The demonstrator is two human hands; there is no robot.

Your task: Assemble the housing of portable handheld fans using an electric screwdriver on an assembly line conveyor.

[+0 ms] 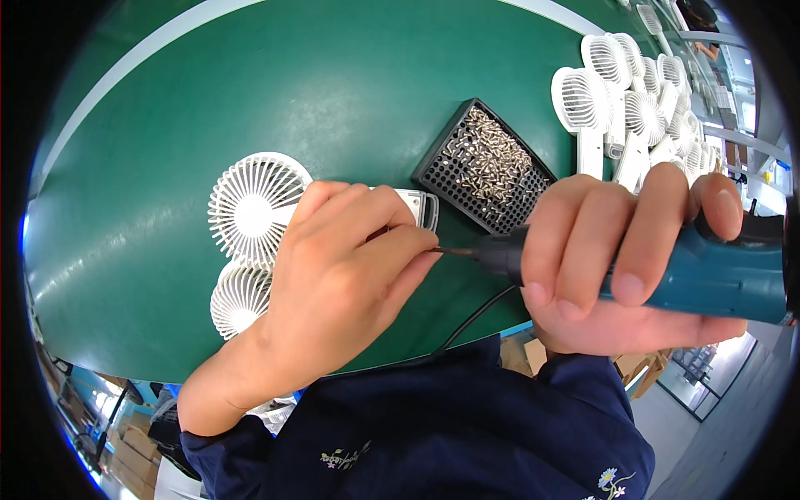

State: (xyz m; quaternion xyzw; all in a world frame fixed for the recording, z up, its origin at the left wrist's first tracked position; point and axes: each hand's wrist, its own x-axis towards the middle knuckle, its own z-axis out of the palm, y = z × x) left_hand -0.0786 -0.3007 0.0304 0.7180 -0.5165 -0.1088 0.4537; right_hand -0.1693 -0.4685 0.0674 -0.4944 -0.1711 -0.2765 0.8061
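Two hands grip: right hand [617, 258] around a teal screwdriver [708, 279], left hand [342, 267] pinching its bit [456, 251]; beyond the white fan [252, 215], green tabletop [367, 92] spreads toward its pale edge [167, 40].

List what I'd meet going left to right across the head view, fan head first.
White slatted fan head → left hand → black perforated screw tray → right hand.

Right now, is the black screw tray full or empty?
Partly full: silver screws heap over much of the black screw tray, leaving some holes bare.
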